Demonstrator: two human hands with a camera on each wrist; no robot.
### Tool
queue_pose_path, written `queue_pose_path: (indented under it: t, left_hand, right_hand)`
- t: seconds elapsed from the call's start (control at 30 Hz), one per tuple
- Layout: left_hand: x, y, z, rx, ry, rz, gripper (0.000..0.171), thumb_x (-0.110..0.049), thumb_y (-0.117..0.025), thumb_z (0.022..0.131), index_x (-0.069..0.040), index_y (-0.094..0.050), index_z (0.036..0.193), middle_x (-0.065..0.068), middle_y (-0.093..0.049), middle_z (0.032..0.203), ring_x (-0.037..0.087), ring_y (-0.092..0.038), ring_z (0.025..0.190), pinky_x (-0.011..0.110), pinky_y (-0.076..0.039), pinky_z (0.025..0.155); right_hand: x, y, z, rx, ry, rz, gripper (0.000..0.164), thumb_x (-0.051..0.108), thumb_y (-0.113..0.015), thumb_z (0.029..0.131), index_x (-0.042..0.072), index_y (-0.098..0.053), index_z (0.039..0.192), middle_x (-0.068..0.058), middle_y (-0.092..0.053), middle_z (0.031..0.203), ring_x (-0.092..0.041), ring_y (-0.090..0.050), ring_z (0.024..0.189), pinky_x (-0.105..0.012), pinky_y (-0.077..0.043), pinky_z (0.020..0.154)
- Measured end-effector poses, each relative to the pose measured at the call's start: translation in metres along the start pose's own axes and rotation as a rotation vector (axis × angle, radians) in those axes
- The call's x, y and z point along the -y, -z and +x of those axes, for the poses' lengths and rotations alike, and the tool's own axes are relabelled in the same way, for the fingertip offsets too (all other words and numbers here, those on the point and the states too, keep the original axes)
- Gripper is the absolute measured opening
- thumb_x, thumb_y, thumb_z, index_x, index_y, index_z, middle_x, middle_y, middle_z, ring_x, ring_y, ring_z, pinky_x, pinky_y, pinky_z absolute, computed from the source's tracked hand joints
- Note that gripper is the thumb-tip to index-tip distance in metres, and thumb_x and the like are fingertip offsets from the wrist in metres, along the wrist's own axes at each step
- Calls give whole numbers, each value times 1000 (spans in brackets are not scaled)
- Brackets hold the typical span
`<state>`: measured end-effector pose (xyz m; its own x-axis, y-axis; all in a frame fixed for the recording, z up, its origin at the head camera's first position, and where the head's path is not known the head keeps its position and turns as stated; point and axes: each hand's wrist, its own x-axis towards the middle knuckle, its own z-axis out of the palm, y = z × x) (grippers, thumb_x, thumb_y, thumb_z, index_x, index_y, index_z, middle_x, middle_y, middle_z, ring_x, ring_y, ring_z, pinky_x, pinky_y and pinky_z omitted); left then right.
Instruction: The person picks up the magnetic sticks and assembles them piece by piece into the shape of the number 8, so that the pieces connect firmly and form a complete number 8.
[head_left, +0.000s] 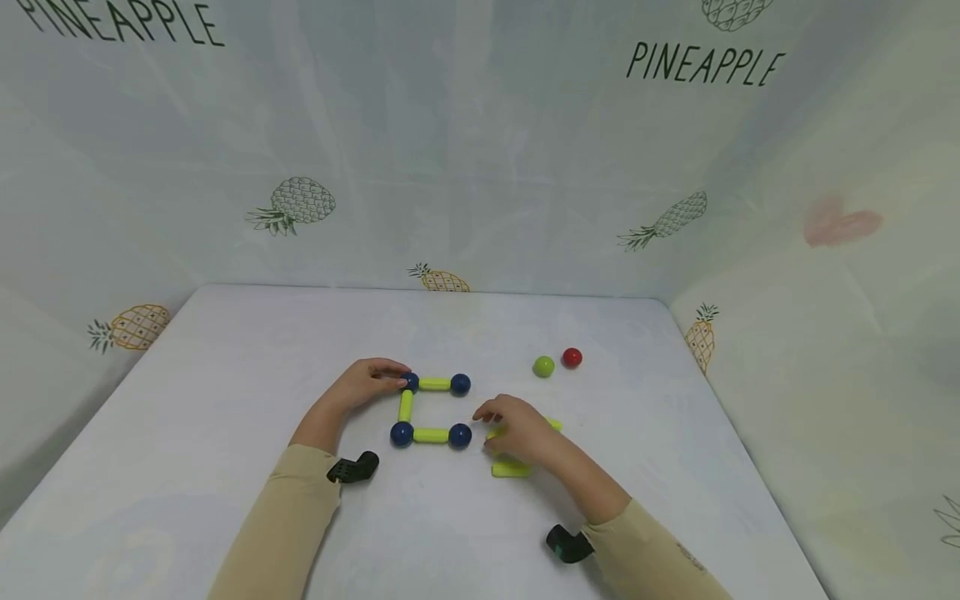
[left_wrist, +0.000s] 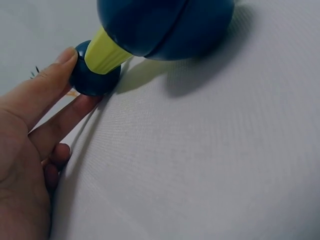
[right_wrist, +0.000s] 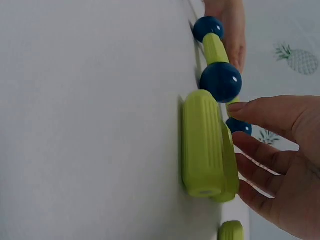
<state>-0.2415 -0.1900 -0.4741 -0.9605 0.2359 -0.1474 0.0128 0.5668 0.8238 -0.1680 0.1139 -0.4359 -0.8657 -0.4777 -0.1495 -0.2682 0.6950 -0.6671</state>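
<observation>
Several dark blue balls joined by three yellow-green rods form an open-sided frame (head_left: 431, 435) on the table. At its far left corner my left hand (head_left: 367, 383) pinches a blue ball (left_wrist: 90, 84) between thumb and fingers. A larger-looking blue ball (left_wrist: 165, 25) fills the top of the left wrist view. To the right of the frame, my right hand (head_left: 521, 427) hovers over loose yellow-green rods (head_left: 510, 470), partly hiding them. Its fingers are apart and loosely bent, right beside a ribbed rod (right_wrist: 202, 145), with nothing held between them.
A green ball (head_left: 543, 367) and a red ball (head_left: 572, 357) lie farther back on the right of the white table (head_left: 247, 358). A cloth with pineapple prints (head_left: 480, 167) hangs behind the table and along its sides. A dark wrist device (head_left: 568, 544) sits by the right sleeve.
</observation>
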Motion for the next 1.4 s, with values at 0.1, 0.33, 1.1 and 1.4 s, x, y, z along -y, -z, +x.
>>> queue_pose_path:
  t: [0.1, 0.33, 1.1, 1.4]
  left_hand:
    - [0, 1, 0, -8, 0, 5, 33, -26, -70, 92, -10, -69, 120, 9, -64, 124, 33, -49, 123, 54, -33, 104]
    - [-3, 1, 1, -20, 7, 11, 33, -26, -69, 92, -10, -69, 121, 9, -66, 119, 33, -50, 122, 55, -34, 103]
    - [-5, -4, -1, -129, 22, -33, 38, -28, -71, 91, -9, -67, 123, 12, -65, 116, 30, -54, 111, 48, -39, 97]
    - [-7, -6, -15, -162, 62, -70, 44, -25, -73, 90, -11, -61, 130, 11, -64, 118, 26, -52, 101, 43, -41, 88]
  right_hand:
    - [-3, 5, -3, -13, -14, 7, 35, 4, -75, 82, 12, -67, 115, 0, -60, 104, -20, -55, 99, -40, -46, 88]
    - [-10, 17, -6, -51, -38, 30, 29, 5, -71, 86, 11, -67, 114, 0, -62, 105, -21, -55, 100, -40, -46, 87]
    - [-23, 26, 2, 6, -125, 33, 20, 4, -74, 84, 12, -73, 102, 5, -64, 94, -15, -56, 88, -33, -49, 82]
    - [-28, 25, 4, 34, -96, 22, 19, 5, -75, 85, 11, -73, 103, 4, -63, 93, -15, -54, 86, -31, -48, 79]
